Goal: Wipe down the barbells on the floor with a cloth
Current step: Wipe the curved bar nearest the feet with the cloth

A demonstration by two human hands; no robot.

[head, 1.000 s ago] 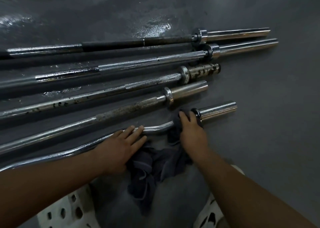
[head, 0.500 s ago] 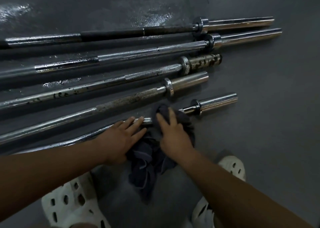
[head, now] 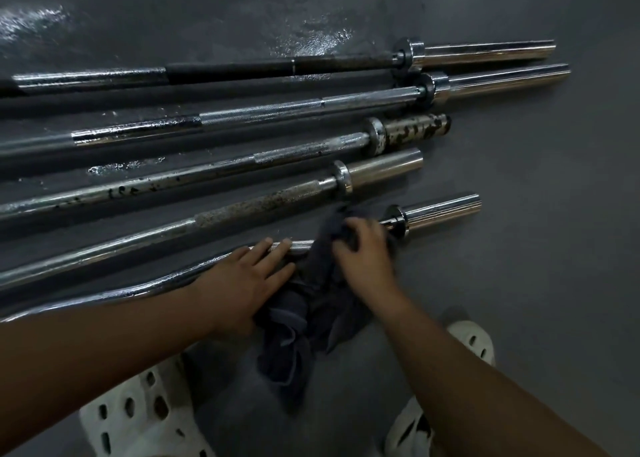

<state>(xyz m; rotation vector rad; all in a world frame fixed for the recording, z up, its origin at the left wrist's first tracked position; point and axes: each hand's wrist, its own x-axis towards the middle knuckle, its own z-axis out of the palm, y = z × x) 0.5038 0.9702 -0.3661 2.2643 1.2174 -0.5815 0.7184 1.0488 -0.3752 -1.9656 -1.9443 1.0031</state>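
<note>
Early going, I'd say: the right hand (head: 367,252) grips the cloth (head: 311,304) on the nearest curved bar (head: 138,288), the left hand (head: 242,283) steadies it flat-fingered, and the four other bars (head: 263,202) look unwiped.

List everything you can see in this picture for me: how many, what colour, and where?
straight barbells: four, chrome, partly black or rust-spotted, side by side on the floor
curved bar: one, chrome, nearest the person
cloth: one, dark grey, draped over the curved bar, trailing toward the person
floor: dark grey, wet sheen at the far side
clogs: two, white, perforated, bottom edge
left hand: flat on the curved bar, fingers straight
right hand: blurred, gripping the cloth against the curved bar
</note>
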